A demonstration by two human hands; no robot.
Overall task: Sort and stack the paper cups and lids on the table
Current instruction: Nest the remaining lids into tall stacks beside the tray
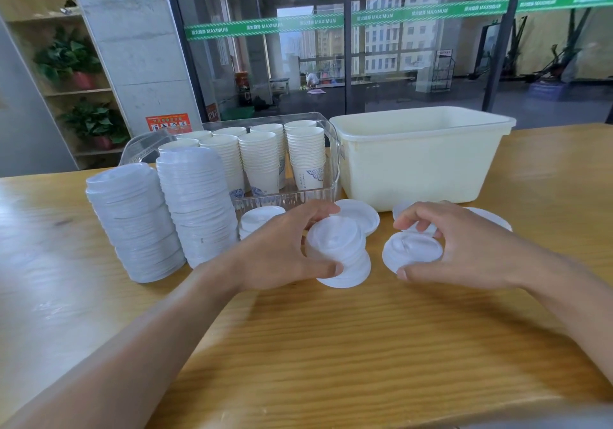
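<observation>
My left hand [282, 249] grips a short stack of white plastic lids [341, 251] at the table's middle, thumb at the near side and fingers over the far rim. My right hand [464, 246] pinches a single white lid [411, 251] just to the right of that stack. More loose lids lie behind: one lid [360, 214] beyond the stack, one small pile [260, 218] to the left, another lid [491, 218] partly hidden behind my right hand. Two tall lid stacks [139, 223] [199, 203] stand at the left. Stacked paper cups [258, 160] fill a clear bin [285, 198].
A cream plastic tub [421, 166] stands behind my right hand, next to the clear bin. The wooden table [331, 345] stretches toward me. Glass walls and a shelf with potted plants [69, 60] lie beyond the table's far edge.
</observation>
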